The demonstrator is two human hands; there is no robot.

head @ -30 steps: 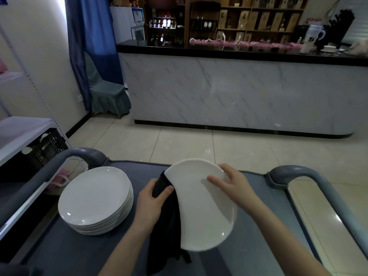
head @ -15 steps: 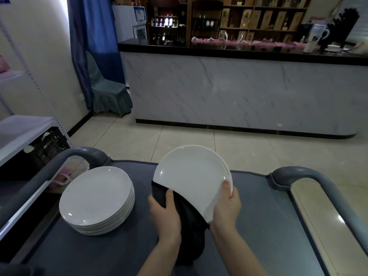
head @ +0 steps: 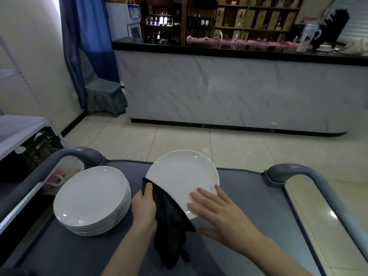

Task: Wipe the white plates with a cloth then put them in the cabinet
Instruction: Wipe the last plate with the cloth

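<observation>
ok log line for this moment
left hand: grips black cloth | right hand: flat on round white plate | white plate stack: on grey cart

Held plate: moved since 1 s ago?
Yes. The plate has gone up and away: its top edge now pokes past the far rim of the cart, where before it stopped just short of it.

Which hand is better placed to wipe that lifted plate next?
Left. The left hand grips the black cloth against the plate; the right hand lies flat on it, likely steadying it.
</observation>
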